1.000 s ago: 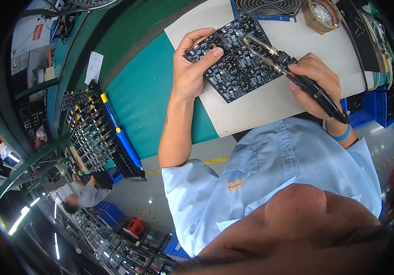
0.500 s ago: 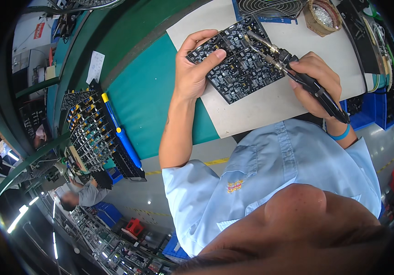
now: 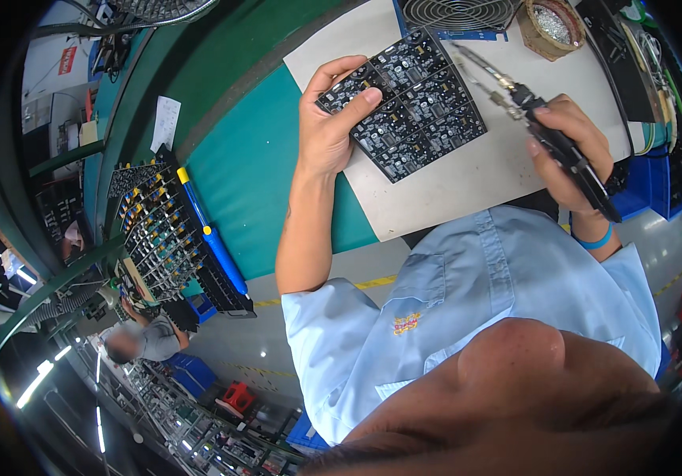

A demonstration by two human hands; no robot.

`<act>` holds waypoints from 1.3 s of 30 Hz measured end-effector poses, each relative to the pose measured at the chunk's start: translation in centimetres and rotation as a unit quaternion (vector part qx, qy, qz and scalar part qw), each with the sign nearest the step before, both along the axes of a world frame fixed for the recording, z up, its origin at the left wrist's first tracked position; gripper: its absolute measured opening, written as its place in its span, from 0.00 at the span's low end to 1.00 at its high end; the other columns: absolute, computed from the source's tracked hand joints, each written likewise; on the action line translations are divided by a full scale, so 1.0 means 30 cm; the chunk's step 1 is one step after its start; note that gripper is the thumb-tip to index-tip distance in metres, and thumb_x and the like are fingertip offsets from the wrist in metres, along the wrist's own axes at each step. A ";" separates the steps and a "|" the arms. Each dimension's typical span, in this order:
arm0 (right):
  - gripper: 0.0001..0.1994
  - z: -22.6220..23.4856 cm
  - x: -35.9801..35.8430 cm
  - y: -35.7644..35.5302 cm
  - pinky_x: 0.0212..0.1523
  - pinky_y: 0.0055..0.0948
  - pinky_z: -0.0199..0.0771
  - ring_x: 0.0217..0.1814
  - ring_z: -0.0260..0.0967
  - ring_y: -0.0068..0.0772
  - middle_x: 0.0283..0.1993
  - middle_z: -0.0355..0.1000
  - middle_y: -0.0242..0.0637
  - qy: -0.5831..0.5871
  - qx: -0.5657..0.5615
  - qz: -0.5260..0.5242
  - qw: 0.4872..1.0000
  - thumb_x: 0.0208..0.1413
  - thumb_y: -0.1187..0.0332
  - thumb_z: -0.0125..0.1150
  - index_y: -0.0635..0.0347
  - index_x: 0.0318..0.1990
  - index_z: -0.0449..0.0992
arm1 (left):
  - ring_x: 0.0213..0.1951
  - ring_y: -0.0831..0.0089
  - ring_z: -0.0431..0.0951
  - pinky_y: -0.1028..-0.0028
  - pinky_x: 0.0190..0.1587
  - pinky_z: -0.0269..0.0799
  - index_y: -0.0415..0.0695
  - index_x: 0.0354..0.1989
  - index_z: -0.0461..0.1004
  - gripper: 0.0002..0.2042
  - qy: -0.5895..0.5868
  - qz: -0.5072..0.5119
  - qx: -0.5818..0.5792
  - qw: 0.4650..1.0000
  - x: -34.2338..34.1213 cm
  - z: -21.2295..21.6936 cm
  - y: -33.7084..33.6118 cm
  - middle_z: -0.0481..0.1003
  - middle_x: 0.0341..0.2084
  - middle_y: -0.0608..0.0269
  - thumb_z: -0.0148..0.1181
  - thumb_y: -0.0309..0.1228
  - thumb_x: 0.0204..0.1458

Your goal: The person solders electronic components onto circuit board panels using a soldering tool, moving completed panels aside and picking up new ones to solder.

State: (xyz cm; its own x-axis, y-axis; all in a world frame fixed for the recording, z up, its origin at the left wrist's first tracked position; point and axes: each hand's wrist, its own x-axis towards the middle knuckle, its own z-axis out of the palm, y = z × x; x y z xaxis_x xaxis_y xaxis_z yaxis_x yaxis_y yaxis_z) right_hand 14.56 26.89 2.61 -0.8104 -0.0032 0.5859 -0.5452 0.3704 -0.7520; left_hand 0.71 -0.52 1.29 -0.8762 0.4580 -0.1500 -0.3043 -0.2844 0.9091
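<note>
My left hand grips the left edge of a black circuit board panel, thumb on top and fingers curled beneath. Small silver components cover the panel, which is held over a pale sheet on the bench. In my right hand, closed round its black handle, is a soldering iron with a thin metal feed tube beside its tip. The tip points up and left, just off the panel's upper right edge, apart from the board.
A fan with a wire guard and a pot of metal shavings stand beyond the board. Left, a blue desoldering pump lies beside racked boards on the green mat. Blue bins sit right; a person works lower left.
My right hand has drawn the soldering iron back to the right, lifting its tip off the board. The panel has shifted slightly left in my left hand.
</note>
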 end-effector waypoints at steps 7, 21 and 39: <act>0.23 -0.060 0.070 0.063 0.38 0.28 0.69 0.33 0.67 0.33 0.35 0.74 0.43 -0.092 -0.051 -0.295 0.950 0.45 0.85 0.61 0.68 0.53 0.74 | 0.38 0.70 0.79 0.74 0.42 0.78 0.37 0.54 0.71 0.22 -0.023 0.002 0.002 1.000 -0.004 -0.003 0.000 0.78 0.42 0.52 0.65 0.16 0.49; 0.22 -0.077 0.007 -0.006 0.37 0.30 0.70 0.34 0.68 0.38 0.38 0.74 0.46 0.047 -0.028 -0.085 0.995 0.43 0.83 0.65 0.68 0.50 0.74 | 0.38 0.70 0.78 0.74 0.43 0.77 0.37 0.53 0.72 0.21 -0.029 0.007 -0.004 1.000 0.001 -0.007 -0.005 0.77 0.43 0.54 0.66 0.17 0.49; 0.19 -0.114 -0.037 -0.034 0.37 0.30 0.71 0.35 0.69 0.37 0.39 0.74 0.46 0.039 0.000 -0.059 0.997 0.44 0.82 0.65 0.69 0.48 0.76 | 0.35 0.75 0.77 0.77 0.39 0.75 0.38 0.51 0.73 0.13 -0.034 0.011 0.023 0.999 -0.012 -0.014 0.001 0.78 0.39 0.57 0.60 0.27 0.60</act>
State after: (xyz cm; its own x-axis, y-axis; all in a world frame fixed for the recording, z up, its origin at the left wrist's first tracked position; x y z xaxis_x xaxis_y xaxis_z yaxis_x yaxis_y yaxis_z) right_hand 13.46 25.85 -0.81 -0.7574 0.0898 0.6467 -0.5540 0.4358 -0.7093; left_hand 0.35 -0.49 0.87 -0.8747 0.4465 -0.1885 -0.3580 -0.3332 0.8722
